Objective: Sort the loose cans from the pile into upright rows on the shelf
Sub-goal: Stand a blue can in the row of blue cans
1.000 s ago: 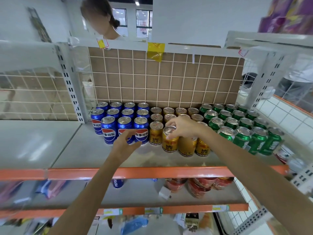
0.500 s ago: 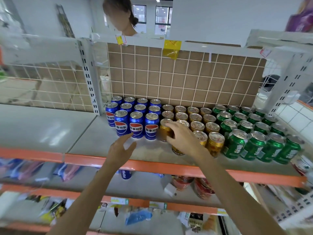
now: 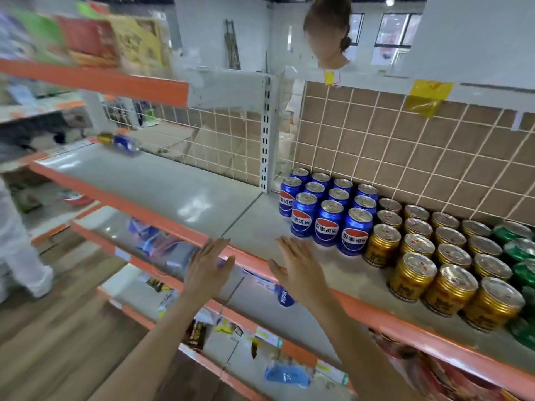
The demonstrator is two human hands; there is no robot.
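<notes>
- Both hands are hanging free in front of the shelf (image 3: 162,186) edge, gripping nothing. Left hand (image 3: 207,266) is flat with fingers straight; right hand (image 3: 298,269) is the same, palm down just over the orange lip.
- Blue cans (image 3: 327,209) are standing upright in rows at the back, against the tiled panel (image 3: 405,151).
- Gold cans (image 3: 431,256) are sitting upright in rows just to their right, touching them.
- Green cans (image 3: 518,244) are showing at the far right edge, mostly cut off by the frame.
- Loose cans (image 3: 120,141) are lying on their sides at the far left end of the same shelf, well apart from the rows. One blue and one gold, I think; that area is blurred.
- Step, as I'm judging it: between placements, heading left to fetch more.
- Next move is calling for a long reach left, gripping one lying can round its side, turning it upright, and matching it to its colour block.
- Risk: a lying can is likely rolling if I'm nudging it instead of gripping it.
</notes>
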